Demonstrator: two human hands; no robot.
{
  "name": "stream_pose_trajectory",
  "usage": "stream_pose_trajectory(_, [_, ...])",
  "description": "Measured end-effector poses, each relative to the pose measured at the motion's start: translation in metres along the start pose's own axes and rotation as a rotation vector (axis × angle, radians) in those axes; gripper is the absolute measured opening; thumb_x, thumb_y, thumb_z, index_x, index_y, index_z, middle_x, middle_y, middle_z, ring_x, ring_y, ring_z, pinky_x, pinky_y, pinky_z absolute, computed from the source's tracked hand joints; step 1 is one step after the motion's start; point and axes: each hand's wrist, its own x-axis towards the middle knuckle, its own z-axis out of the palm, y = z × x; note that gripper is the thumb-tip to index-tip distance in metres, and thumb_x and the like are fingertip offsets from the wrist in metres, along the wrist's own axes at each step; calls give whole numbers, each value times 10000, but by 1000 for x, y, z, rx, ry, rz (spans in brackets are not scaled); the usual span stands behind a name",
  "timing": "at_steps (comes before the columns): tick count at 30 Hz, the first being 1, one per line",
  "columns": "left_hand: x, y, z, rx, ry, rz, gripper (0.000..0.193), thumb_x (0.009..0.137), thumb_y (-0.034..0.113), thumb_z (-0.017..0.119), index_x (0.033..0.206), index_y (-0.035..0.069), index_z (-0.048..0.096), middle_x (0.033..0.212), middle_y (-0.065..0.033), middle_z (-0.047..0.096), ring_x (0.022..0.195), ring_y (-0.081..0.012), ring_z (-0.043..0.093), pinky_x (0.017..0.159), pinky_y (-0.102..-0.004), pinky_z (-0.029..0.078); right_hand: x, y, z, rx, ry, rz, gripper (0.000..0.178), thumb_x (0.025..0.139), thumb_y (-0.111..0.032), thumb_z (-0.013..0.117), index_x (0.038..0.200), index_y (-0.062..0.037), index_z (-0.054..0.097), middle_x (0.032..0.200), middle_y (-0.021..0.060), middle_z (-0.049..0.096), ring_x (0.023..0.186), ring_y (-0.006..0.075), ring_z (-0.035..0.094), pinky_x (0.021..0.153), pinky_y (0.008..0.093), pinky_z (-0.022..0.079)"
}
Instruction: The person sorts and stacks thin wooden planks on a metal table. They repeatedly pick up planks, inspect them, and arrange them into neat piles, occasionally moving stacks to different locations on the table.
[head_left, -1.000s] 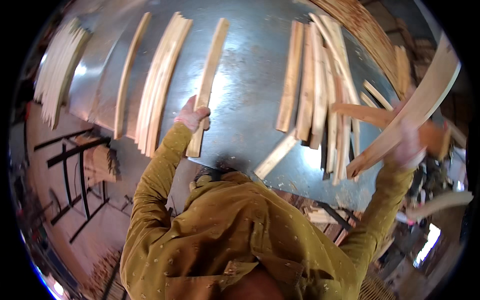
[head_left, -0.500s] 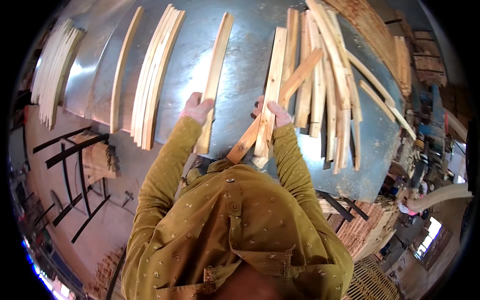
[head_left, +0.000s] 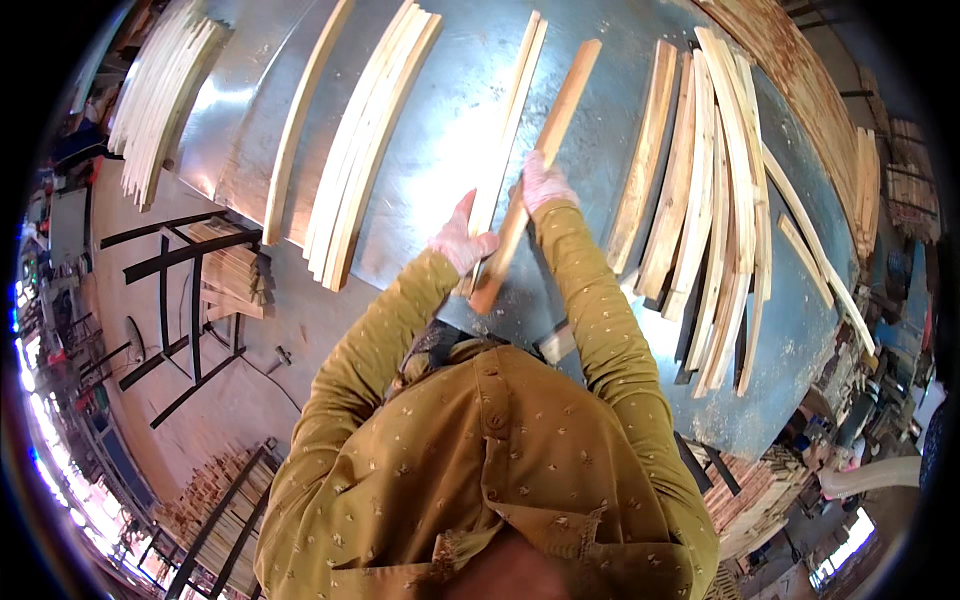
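Observation:
Two pale wooden strips (head_left: 513, 110) lie side by side on the metal tabletop. My left hand (head_left: 458, 240) is at their near end, its fingers stretched along their left side and the thumb spread across them. Just to the right, a darker wooden strip (head_left: 570, 95) slants with its far end to the right. My right hand (head_left: 547, 187) is closed around its middle, and its near end reaches close to my left thumb. Both hands appear to wear thin pale gloves.
A pile of loose strips (head_left: 690, 190) covers the right of the metal table (head_left: 400, 225). A group of several strips (head_left: 372, 140), a single strip (head_left: 303, 120) and a larger bundle (head_left: 170, 100) lie to the left. A black metal frame (head_left: 195, 300) stands on the floor.
The pale strip from my right hand now lies against the one by my left hand. My right hand has taken the darker strip from beside the pile and brought it left.

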Motion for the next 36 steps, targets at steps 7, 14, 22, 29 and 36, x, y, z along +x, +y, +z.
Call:
stream_pose_trajectory(7, [-27, 31, -31, 805, 249, -238, 964, 797, 442, 723, 1513, -20, 273, 1471, -267, 404, 1348, -359, 442, 1112, -399, 381, -27, -98, 54, -205, -232, 97, 798, 964, -625, 323, 1548, -87, 249, 1358, 265, 550, 1284, 399, 521, 1119, 425, 365])
stream_pose_trajectory(14, [-48, 24, -64, 1172, 539, -200, 757, 831, 326, 672, 1449, 9, 371, 1410, -224, 476, 1294, -375, 473, 1077, -473, 386, 9, -49, -18, -231, 42, -474, 773, 930, -625, 472, 1509, -124, 361, 1505, 192, 427, 1380, 395, 404, 1170, 449, 314])
stream_pose_trajectory(22, [-36, 1, -67, 1329, 708, 390, 737, 879, 358, 633, 1508, 98, 350, 1501, -227, 383, 1410, -399, 337, 1144, -512, 307, 30, 171, -276, -754, 660, 94, 916, 812, -575, 683, 1495, -95, 307, 1495, 245, 385, 1375, 410, 393, 1133, 499, 325])
stream_pose_trajectory(29, [14, 114, 151, 200, -175, 304, 730, 932, 380, 660, 1430, -66, 368, 1344, -220, 535, 1241, -289, 532, 1041, -379, 438, 4, 157, -293, -453, 483, -109, 530, 954, -513, 507, 1276, -108, 621, 1261, 181, 640, 1210, 332, 579, 1019, 411, 452])
stream_pose_trajectory(36, [69, 105, 221, -591, -390, -194, 450, 917, 172, 657, 1297, -28, 524, 1126, -219, 654, 909, -315, 690, 764, -462, 604, -57, 172, -196, -209, 679, -208, 875, 821, -557, 701, 1461, -42, 399, 1362, 311, 489, 1280, 416, 478, 1050, 452, 415])
